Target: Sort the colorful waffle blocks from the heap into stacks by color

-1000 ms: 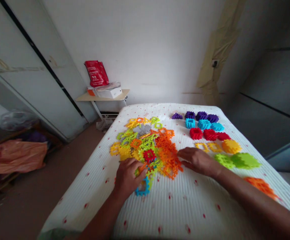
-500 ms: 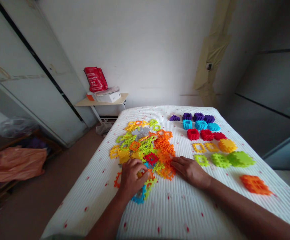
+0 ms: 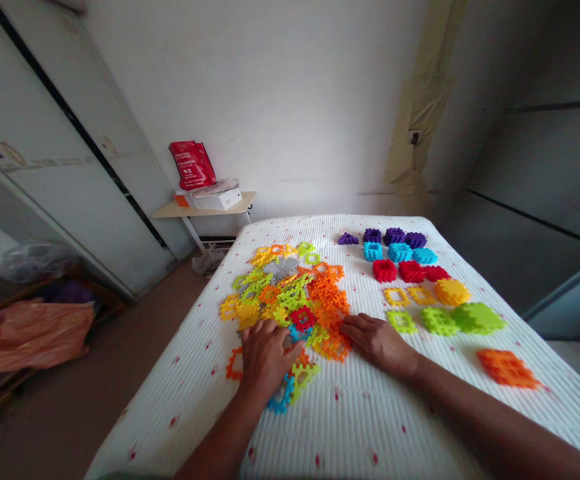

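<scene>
Left hand (image 3: pixel 265 360): curled palm-down at the near edge of the heap, lower centre of the frame, fingers bent onto the pieces. Any grip hidden under the fingers, so gripping or merely pressing impossible to tell.

Right hand (image 3: pixel 377 343): open and flat, palm down, fingers pointing left toward the heap, tips just touching its orange pieces.

Loose heap of interlocking plastic pieces (image 3: pixel 285 293): centre of the frame, between and ahead of both hands, longer from far to near. Yellow, lime, grey, and red pieces mixed, with most of the orange on the right side, so nearer the right hand.

Stray pieces: a blue piece (image 3: pixel 281 398) and a lime piece (image 3: pixel 303 379) just right of the left hand, an orange piece (image 3: pixel 235 364) just to its left.

Sorted groups of pieces: right of the heap, in rows running across the bed: purple (image 3: pixel 385 236), cyan (image 3: pixel 400 252), red (image 3: pixel 400 271), yellow (image 3: pixel 410 295), lime (image 3: pixel 440 321), and, apart near the right edge, orange (image 3: pixel 507 368).

Bed: white quilted mattress (image 3: pixel 355 427) with small red dots, under everything above.

Rest: upper left of centre, a small wooden side table (image 3: pixel 203 213) bearing a white box (image 3: pixel 217 199) and a red bag (image 3: pixel 193 165) — lower left, an orange cloth (image 3: pixel 30 333) on the floor side.
</scene>
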A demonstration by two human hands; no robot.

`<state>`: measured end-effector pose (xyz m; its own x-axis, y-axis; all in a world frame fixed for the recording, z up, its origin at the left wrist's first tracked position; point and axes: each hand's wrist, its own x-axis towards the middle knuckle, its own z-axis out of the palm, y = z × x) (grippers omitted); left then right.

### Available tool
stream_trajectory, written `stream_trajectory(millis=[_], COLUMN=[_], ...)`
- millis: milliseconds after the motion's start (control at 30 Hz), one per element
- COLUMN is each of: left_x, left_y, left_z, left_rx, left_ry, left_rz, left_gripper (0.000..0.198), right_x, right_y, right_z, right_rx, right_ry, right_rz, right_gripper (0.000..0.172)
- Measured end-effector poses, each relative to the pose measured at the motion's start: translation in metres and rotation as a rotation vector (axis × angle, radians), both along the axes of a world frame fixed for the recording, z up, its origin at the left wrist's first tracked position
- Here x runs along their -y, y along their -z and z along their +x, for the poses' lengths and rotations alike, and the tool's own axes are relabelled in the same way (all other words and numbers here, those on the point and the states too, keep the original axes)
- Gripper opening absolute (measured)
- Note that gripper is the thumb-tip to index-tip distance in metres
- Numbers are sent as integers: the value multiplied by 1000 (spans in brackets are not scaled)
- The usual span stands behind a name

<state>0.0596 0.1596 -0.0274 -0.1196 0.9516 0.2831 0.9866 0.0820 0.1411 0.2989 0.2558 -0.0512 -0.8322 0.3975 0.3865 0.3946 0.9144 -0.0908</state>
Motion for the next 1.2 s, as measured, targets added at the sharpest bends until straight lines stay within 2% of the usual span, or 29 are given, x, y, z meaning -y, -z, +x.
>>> stream_trajectory(millis=[133,433,600,700,867,1000,1133,1200], left_x=[-2,-14,-21,-26,-31,-39,-47,-47], left_y=[-2,7,15,15,-4,-16,-8,-1], left_z=[6,7,5,2,3,9,15,17], left_rx=[1,296,607,831,1183,1346,1483,1550], left_ry=[-6,10,27,-7,-25,-26,-34,-45], left_rz=[-46,41,119,143,118,133,171,192], left_gripper=[27,18,9,7,13,16,22,31], right_x=[0,1,2,2,1,1,-1,-2], right_y=[2,2,0,0,2,0,0,1], right_z=[-1,-2,-3,-3,-2,-2,-1,0], right_rx=[8,-7,-5,-3,-17,-16,-49,-56], right_ry=[9,8,20,18,12,21,9,12], right_rz=[15,24,6,5,2,-27,-61,-75], right_gripper=[29,29,28,27,28,29,28,27])
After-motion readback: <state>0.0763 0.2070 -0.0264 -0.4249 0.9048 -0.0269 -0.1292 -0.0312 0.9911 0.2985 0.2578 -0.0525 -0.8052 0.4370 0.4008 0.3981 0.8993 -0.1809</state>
